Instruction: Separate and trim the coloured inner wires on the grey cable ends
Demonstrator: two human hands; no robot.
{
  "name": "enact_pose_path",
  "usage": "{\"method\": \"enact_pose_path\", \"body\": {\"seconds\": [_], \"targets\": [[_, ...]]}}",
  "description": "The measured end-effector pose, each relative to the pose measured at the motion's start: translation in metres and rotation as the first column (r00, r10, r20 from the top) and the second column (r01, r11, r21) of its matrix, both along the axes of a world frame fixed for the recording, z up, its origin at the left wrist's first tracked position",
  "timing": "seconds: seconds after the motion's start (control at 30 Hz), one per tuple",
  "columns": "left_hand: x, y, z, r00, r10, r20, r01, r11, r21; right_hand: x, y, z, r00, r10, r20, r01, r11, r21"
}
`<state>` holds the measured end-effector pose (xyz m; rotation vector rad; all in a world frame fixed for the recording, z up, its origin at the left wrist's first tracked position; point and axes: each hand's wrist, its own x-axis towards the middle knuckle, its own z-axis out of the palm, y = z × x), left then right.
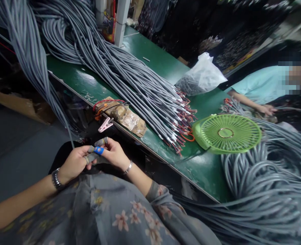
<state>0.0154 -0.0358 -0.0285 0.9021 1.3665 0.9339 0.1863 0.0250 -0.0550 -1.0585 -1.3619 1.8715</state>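
A slim, round, grey plastic-sheathed cable (70, 133) runs forward and slightly leftward from the left hand (75, 161), the nearer one, closed around it; the right hand (116, 155) curls alongside, its hold unclear.

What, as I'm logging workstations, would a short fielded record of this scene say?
Left hand: closed, apparently on a grey cable
Right hand: beside the left, blue band on thumb
Between fingertips: too small to tell
Green table: cable bundle with exposed wire ends, fan, plastic bag
Near edge: pink clip
Co-worker: hand at cables, turquoise top
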Motion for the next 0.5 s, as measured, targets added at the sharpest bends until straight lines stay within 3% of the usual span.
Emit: {"method": "enact_pose_path", "body": {"seconds": [0.13, 0.23, 0.3, 0.37, 0.5], "targets": [[-0.002, 0.003, 0.004, 0.994, -0.109, -0.007, 0.109, 0.994, -0.026, -0.007, 0.0, -0.001, 0.999, -0.05, -0.015, 0.049, 0.999, -0.023], [-0.003, 0.003, 0.005, 0.987, -0.158, 0.004, 0.158, 0.986, -0.053, -0.006, 0.006, 0.0, 0.971, -0.239, -0.026, 0.237, 0.969, -0.07], [-0.004, 0.003, 0.007, 0.994, -0.11, 0.014, 0.11, 0.992, -0.056, -0.001, 0.011, 0.002, 0.943, -0.329, -0.047, 0.323, 0.941, -0.104], [-0.004, 0.004, 0.008, 0.999, -0.019, 0.036, 0.021, 0.998, -0.059, 0.006, 0.014, 0.006, 0.948, -0.296, -0.117, 0.277, 0.949, -0.149], [-0.002, 0.009, 0.011, 0.994, 0.066, 0.089, -0.059, 0.995, -0.083, 0.014, 0.007, 0.01, 0.986, -0.058, -0.158, 0.026, 0.98, -0.198]]}}
